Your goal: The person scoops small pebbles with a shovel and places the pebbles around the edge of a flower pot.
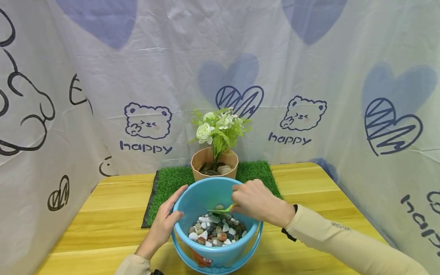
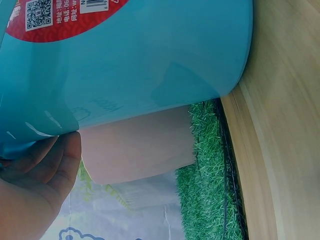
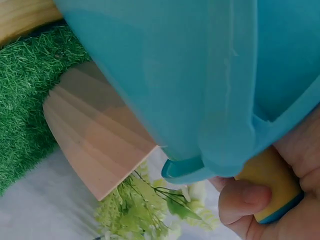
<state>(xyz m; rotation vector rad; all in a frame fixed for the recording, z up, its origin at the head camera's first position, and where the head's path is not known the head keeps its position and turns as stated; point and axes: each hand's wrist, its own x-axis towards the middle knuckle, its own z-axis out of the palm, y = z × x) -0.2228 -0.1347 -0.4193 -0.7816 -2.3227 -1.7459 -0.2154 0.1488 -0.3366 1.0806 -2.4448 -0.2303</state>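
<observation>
A light-blue bucket [image 1: 201, 194] stands on the wooden table, with white, grey and brown pebbles [image 1: 218, 231] in its lower part. My left hand [image 1: 163, 221] grips the bucket's left rim, thumb over the inside and fingers against the outer wall. Over the right rim reaches my right hand [image 1: 256, 200], its fingers curled round a small green trowel [image 1: 221, 210]. The blade lies low over the pebbles towards the back of the bucket. In the right wrist view the trowel's yellow handle [image 3: 270, 180] with a blue end shows in the fist.
Behind the bucket, a tan flowerpot [image 1: 203, 173] with white flowers [image 1: 220, 128] and stones stands on a green grass mat [image 1: 168, 194]. The bucket's blue carrying handle [image 1: 256, 246] hangs down at the front. Printed cloth [image 1: 192, 57] encloses the table at the back and sides.
</observation>
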